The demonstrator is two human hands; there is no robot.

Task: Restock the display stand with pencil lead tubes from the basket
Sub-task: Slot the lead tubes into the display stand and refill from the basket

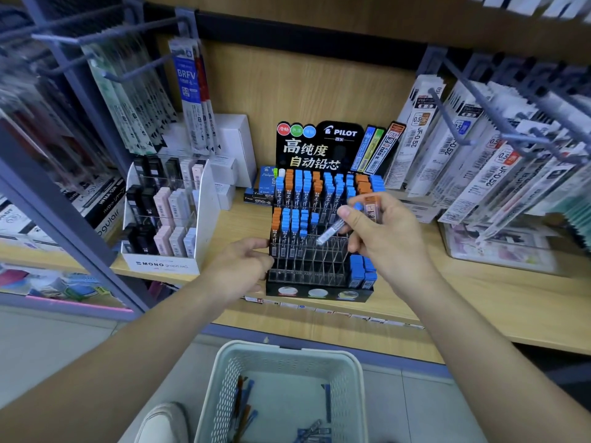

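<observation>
A black display stand (pixel 319 295) with a clear plastic grid of slots sits at the centre of the frame on a light wooden shelf (pixel 479 302). Its upper rows are mostly filled with blue-capped and orange-capped tubes, while many slots in the lower middle are bare.

The right hand (pixel 390 241), just right of centre, hovers over the stand's middle rows. Its thumb and fingers pinch a clear blue-capped lead tube (pixel 332 230), tilted with its lower end pointing down-left towards the bare slots. An orange-capped lead tube (pixel 371 208) is tucked upright in the same hand.

The left hand (pixel 243 266), left of centre, holds the stand's left edge, with the thumb on top and the curled fingers against the side wall.

At the bottom centre a pale perforated plastic basket (pixel 284 350) stands on the floor, with several more lead tubes (pixel 244 401) lying in it. A white cardboard display of black and pink lead cases (pixel 166 219) stands to the left of the stand.
</observation>
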